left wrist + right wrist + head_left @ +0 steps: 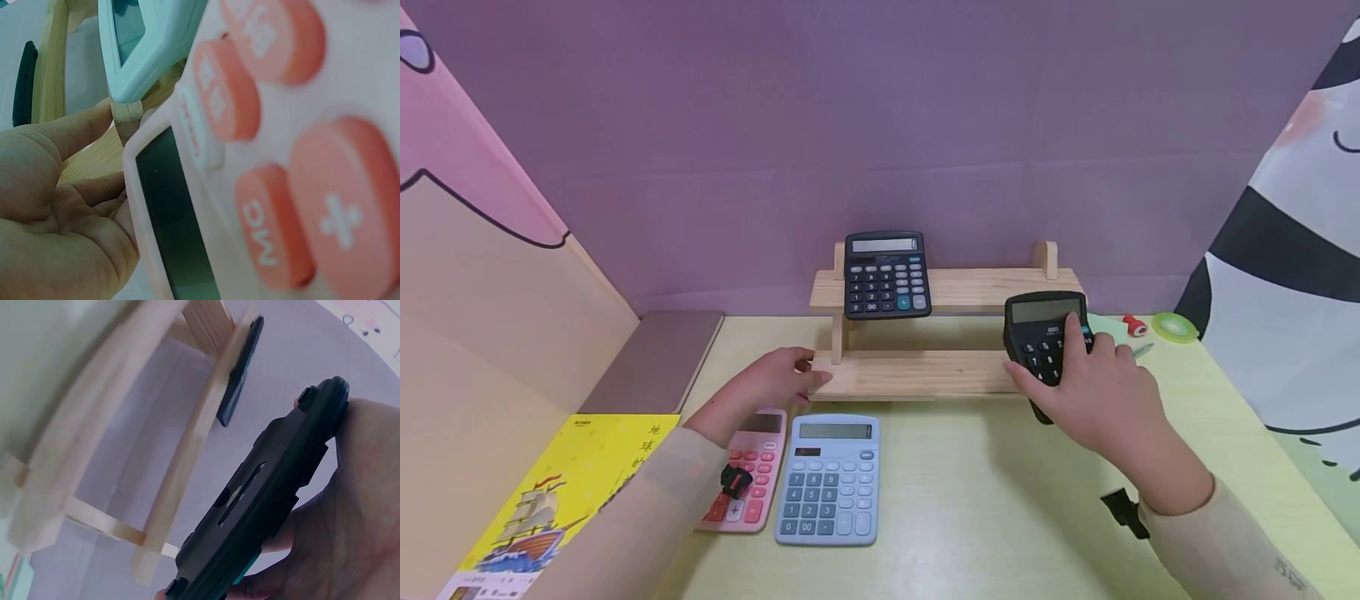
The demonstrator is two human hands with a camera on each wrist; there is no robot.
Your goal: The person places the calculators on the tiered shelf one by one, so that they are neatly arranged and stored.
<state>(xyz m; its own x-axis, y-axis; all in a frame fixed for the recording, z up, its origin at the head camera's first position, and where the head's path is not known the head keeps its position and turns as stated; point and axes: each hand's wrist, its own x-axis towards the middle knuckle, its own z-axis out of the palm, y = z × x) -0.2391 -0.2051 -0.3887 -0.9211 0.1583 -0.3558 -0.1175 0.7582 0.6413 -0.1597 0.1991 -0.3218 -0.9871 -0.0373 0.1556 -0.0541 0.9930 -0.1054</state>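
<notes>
My right hand (1101, 396) holds a black calculator (1033, 333) by its sides, tilted in front of the right end of a two-tier wooden rack (917, 372). Its index finger lies over the screen's edge. In the right wrist view the calculator's dark back (250, 487) faces the rack. My left hand (767, 379) grips the left end of the rack's lower shelf with thumb and fingers. Another black calculator (886, 287) leans upright on the upper shelf, at its left. Below the left hand lie a pink calculator (763, 458), partly hidden by the sleeve, and a light blue calculator (827, 479).
A yellow book (572, 483) and a grey-brown folder (651, 358) lie along the left side. At the back right are a roll of green tape (1175, 327), a small red item (1135, 326) and a pale green sheet (1107, 327). A purple cloth (850, 125) hangs behind the rack.
</notes>
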